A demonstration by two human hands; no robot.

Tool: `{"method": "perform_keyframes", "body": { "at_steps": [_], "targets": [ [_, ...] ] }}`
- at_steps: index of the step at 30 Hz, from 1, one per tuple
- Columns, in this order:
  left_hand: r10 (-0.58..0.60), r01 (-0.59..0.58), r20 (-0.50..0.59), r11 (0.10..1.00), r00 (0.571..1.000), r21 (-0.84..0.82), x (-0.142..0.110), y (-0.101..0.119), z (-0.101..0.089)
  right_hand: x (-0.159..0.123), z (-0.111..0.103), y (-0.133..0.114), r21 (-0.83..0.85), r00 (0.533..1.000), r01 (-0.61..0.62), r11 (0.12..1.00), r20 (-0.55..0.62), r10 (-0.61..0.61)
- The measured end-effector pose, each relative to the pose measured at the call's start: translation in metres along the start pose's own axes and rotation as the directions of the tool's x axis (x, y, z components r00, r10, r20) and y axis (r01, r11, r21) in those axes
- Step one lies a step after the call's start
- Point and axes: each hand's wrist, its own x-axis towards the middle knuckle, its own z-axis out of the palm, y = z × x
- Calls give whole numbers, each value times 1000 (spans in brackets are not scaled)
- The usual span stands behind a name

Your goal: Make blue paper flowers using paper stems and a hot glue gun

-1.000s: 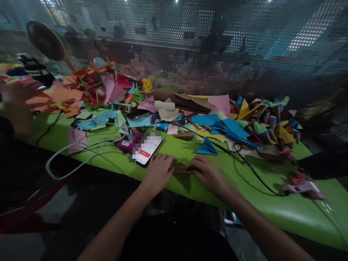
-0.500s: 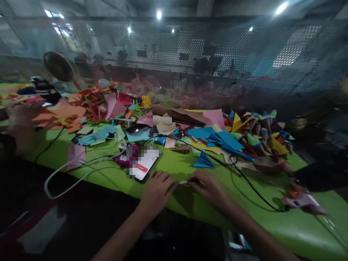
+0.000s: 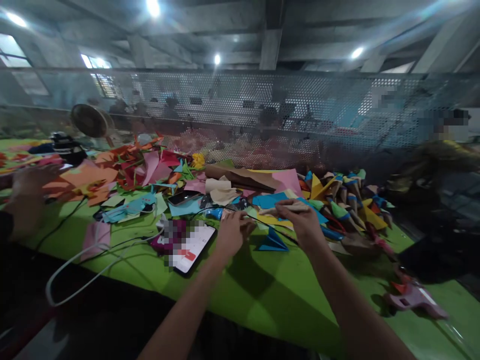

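Observation:
My right hand [image 3: 303, 222], raised above the table, is closed on a small rolled piece of light brown paper [image 3: 300, 207] held at the fingertips. To the left, my left hand [image 3: 231, 232] reaches beside the black cable [image 3: 260, 220], fingers bent and apart; whatever lies under them is hidden. A folded blue paper piece [image 3: 273, 242] with a pointed tip stands on the green tabletop [image 3: 279, 280] between my arms. Left of my left hand lies a lit phone [image 3: 195, 250].
Loose coloured paper [image 3: 150, 170] is heaped at the back left. Several brown paper cones with coloured tips [image 3: 348, 192] crowd the right. A pink glue gun [image 3: 416, 300] lies at the right edge, and a white cable [image 3: 56, 280] loops over the front. Another person's hand [image 3: 30, 190] is far left.
Both hands were together near the front edge with a small paper roll between them. They have parted and moved forward; the right hand carries the roll. The camera view has tilted up.

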Motion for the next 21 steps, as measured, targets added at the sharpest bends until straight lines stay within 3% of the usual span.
{"method": "perform_keyframes", "body": {
  "at_steps": [2, 4, 11, 17, 19, 21],
  "targets": [
    [-28, 4, 109, 978, 994, 209, 6, -10, 5, 9, -6, 2, 19, 999, 13, 1000, -37, -12],
    [-39, -2, 153, 966, 987, 259, 8, -16, 11, 10, -10, 8, 29, 999, 10, 1000, -49, -8],
    [-24, 2, 122, 985, 992, 175, 14, -19, 19, 3, -20, 21, 49, 998, -17, 999, -53, 19],
    [27, -25, 23, 998, 999, -57, 24, -13, 13, -2, -21, 7, 127, 999, 34, 991, -25, -31],
    [51, -52, -13, 956, 999, -289, 25, -5, 13, -7, -21, 0, 125, 998, 67, 990, -1, -67],
    [86, -88, -29, 835, 996, -543, 26, 4, 13, -13, -21, -7, 66, 992, 122, 990, 18, -124]
  ]
}}
